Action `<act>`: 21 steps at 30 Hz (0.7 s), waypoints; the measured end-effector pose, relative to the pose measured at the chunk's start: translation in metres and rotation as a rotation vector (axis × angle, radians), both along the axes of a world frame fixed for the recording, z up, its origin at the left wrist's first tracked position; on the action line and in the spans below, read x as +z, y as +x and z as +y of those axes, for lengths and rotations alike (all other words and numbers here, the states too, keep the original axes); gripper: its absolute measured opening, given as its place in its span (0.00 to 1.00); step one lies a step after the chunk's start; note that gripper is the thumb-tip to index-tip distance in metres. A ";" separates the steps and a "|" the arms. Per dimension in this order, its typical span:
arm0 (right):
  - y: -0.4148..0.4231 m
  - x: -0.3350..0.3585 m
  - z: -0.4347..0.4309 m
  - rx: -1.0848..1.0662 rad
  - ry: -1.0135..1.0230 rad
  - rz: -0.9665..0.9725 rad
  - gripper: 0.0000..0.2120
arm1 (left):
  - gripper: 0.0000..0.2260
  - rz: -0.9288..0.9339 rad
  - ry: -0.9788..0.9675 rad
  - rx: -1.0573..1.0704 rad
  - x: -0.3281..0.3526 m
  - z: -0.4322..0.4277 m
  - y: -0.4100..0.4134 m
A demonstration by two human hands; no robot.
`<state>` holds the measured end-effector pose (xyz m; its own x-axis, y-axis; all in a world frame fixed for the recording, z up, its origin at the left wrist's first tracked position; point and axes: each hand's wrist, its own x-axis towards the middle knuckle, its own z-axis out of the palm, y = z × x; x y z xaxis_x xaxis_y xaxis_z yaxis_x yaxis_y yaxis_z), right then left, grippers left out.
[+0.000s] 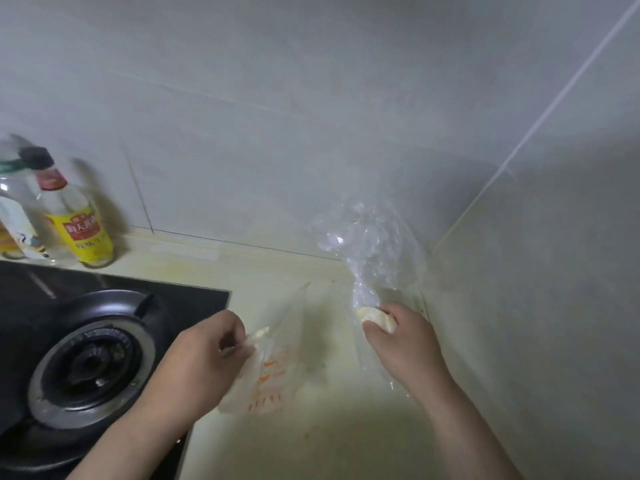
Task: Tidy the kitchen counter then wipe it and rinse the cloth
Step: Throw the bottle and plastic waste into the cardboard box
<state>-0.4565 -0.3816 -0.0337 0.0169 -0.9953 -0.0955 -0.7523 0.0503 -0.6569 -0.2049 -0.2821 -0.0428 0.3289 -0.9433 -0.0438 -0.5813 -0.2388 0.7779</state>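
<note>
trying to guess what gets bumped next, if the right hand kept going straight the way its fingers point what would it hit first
The right hand, gripping the clear plastic bag with something pale inside, points up-left toward the back wall. Beyond the bag itself, the line crosses bare counter and likely meets the wall first; depth is unclear.
</note>
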 end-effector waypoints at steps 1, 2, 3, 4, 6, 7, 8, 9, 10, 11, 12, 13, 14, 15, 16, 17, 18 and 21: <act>-0.001 0.008 0.008 -0.004 -0.002 -0.001 0.07 | 0.11 0.004 -0.007 0.007 0.006 0.006 0.002; -0.003 0.015 0.015 -0.012 -0.006 -0.007 0.06 | 0.11 0.010 -0.012 0.010 0.011 0.011 0.004; -0.004 0.021 0.023 -0.021 -0.013 -0.010 0.05 | 0.11 0.017 -0.020 0.011 0.015 0.017 0.006; -0.004 0.028 0.031 -0.028 -0.023 -0.009 0.03 | 0.11 0.024 -0.027 0.010 0.018 0.023 0.007; -0.005 0.038 0.045 -0.041 -0.039 0.002 0.02 | 0.11 0.031 -0.041 0.007 0.025 0.035 0.008; -0.005 0.042 0.052 -0.045 -0.045 0.005 0.03 | 0.11 0.035 -0.051 0.006 0.028 0.042 0.009; -0.006 0.046 0.059 -0.047 -0.050 0.007 0.03 | 0.11 0.041 -0.061 0.004 0.030 0.048 0.009; -0.006 0.051 0.066 -0.049 -0.059 0.010 0.03 | 0.11 0.043 -0.070 0.002 0.033 0.054 0.011; -0.007 0.055 0.071 -0.053 -0.072 0.013 0.03 | 0.11 0.036 -0.073 0.003 0.035 0.061 0.012; -0.009 0.059 0.077 -0.059 -0.087 0.013 0.02 | 0.11 0.024 -0.072 0.013 0.037 0.067 0.014; -0.011 0.064 0.082 -0.065 -0.100 0.008 0.02 | 0.11 0.015 -0.072 0.030 0.040 0.073 0.016; -0.014 0.068 0.088 -0.068 -0.108 0.004 0.02 | 0.11 0.014 -0.072 0.048 0.043 0.080 0.018; -0.016 0.072 0.095 -0.066 -0.116 -0.001 0.02 | 0.10 0.017 -0.074 0.064 0.046 0.088 0.019; -0.019 0.075 0.100 -0.060 -0.125 -0.005 0.02 | 0.09 0.016 -0.073 0.078 0.050 0.095 0.019; -0.022 0.078 0.106 -0.056 -0.131 -0.007 0.02 | 0.09 0.008 -0.063 0.086 0.054 0.103 0.020; -0.025 0.081 0.111 -0.056 -0.134 -0.010 0.03 | 0.08 -0.002 -0.054 0.093 0.057 0.111 0.019; -0.028 0.082 0.116 -0.057 -0.134 -0.015 0.03 | 0.08 -0.012 -0.048 0.101 0.060 0.119 0.018; -0.036 0.085 0.132 -0.037 -0.131 -0.058 0.05 | 0.08 -0.036 -0.047 0.137 0.069 0.144 0.013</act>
<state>-0.4923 -0.2492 0.0509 -0.0186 -0.9992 0.0354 -0.7125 -0.0116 -0.7016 -0.1924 -0.1380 0.0265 0.4550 -0.8904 0.0140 -0.5737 -0.2811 0.7693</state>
